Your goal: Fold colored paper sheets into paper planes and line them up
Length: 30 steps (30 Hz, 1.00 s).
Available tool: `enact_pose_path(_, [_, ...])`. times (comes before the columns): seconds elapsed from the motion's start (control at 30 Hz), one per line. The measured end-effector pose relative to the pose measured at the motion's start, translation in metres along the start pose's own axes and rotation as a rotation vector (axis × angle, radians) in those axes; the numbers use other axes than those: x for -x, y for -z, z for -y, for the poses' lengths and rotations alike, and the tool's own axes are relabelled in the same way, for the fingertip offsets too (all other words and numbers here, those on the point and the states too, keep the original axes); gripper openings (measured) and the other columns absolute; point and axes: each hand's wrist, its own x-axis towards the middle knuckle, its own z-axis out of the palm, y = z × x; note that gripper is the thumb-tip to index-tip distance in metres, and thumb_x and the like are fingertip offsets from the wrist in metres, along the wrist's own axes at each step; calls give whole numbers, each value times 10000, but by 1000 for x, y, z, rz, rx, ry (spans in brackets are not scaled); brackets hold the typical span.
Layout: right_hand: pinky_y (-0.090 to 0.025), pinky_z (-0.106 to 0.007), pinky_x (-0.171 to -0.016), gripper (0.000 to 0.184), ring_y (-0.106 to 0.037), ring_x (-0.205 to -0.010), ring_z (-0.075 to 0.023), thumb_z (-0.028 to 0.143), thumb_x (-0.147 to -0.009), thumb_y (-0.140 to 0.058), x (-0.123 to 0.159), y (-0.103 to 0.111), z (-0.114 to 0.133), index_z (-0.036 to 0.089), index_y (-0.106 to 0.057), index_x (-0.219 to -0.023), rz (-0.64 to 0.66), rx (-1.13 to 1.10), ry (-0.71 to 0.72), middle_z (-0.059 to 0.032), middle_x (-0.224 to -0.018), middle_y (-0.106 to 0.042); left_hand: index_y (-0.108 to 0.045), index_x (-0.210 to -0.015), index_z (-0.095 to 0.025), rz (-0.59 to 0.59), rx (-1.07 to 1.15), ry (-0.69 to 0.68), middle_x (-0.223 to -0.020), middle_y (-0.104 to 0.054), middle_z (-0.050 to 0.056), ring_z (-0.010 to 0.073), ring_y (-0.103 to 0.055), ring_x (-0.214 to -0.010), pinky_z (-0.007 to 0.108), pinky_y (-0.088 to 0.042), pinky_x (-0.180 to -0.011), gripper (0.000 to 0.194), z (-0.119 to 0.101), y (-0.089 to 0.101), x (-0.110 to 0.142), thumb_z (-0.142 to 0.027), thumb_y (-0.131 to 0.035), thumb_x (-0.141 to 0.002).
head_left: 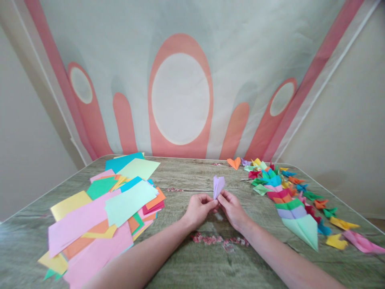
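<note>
A small folded piece of purple paper (219, 186) stands upright between my hands, its narrow end down and its wider end away from me. My left hand (201, 208) pinches the lower tip from the left, fingers curled behind it. From the right, my right hand (233, 208) grips the same lower part between thumb and forefinger. The fingers hide the paper's bottom point. Both hands are just above the wood-patterned table (177, 245), near its middle.
Loose coloured paper sheets (90, 216) lie in an overlapping heap on the left. Folded paper planes (299, 230) overlap in a row on the right, with several small folded pieces (320, 204) beside them. An orange folded heart shape (234, 163) lies at the back edge, before a printed backdrop (180, 96).
</note>
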Motion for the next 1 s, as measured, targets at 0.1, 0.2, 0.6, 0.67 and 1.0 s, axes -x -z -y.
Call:
enact_pose_path(0.1, [-378, -247, -582, 231, -454, -611, -120, 411, -761, -635, 0, -1, -1, 186, -587, -783, -5, 25, 9, 18, -686, -534, -588, -595, -121, 21, 25, 14, -568, -626, 26, 125, -569, -500, 246, -454, -551, 296, -2, 1, 0, -383, -724, -606])
enact_pose_path(0.2, [-381, -252, -598, 249, -468, -630, -130, 429, -741, -648, 1, -1, -3, 188, -586, -762, -38, 39, 19, 15, -693, -549, -576, -581, -123, 32, 2, 9, -546, -611, 22, 121, -553, -476, 244, -449, -523, 302, -1, 2, -2, -389, -717, -612])
enact_pose_path(0.6, [-397, -276, -680, 241, -498, -688, -154, 431, -735, -653, -1, -1, -1, 198, -622, -785, -78, 15, 25, 1, -713, -576, -594, -817, -131, 60, -206, -187, -761, -651, 38, 134, -593, -687, 239, -457, -679, 295, 9, 5, -6, -355, -715, -668])
enact_pose_path(0.67, [-389, -266, -650, 241, -479, -661, -146, 430, -735, -651, 0, -1, -2, 195, -615, -768, -79, 43, 30, 7, -686, -560, -599, -788, -131, 37, -235, -200, -724, -636, 29, 126, -572, -654, 223, -442, -641, 281, 5, 5, -5, -399, -656, -725])
enact_pose_path(1.0, [-398, -261, -657, 252, -493, -683, -132, 366, -684, -701, 0, 0, 4, 193, -611, -843, -73, 52, -19, 10, -758, -577, -599, -656, -137, -82, -455, -254, -586, -561, -10, 115, -489, -577, 204, -379, -566, 244, 5, 16, -11, -359, -582, -756])
